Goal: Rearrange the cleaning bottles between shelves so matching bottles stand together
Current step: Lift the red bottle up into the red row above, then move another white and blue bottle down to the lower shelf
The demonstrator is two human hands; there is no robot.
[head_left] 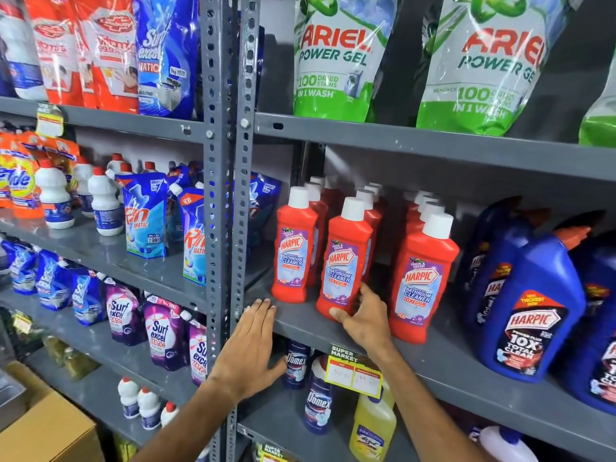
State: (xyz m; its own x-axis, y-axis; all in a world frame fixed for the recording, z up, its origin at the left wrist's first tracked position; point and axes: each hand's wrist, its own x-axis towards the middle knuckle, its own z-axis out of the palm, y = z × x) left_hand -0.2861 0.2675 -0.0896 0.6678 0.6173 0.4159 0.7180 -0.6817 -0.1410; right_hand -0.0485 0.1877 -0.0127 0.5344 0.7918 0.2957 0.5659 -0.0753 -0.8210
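Three rows of red Harpic bathroom cleaner bottles with white caps stand on the grey middle shelf. My right hand grips the base of the front bottle in the middle row, thumb at its lower front corner. The left row's front bottle and the right row's front bottle stand free on either side. My left hand lies flat with fingers straight against the shelf's front edge, holding nothing. Blue Harpic bottles with orange caps stand to the right on the same shelf.
A grey slotted upright splits the two shelf bays. Below are Domex bottles, a yellow bottle and a price tag. Ariel pouches stand above. The left bay holds Rin pouches, white bottles and Surf Excel pouches. A cardboard box sits bottom left.
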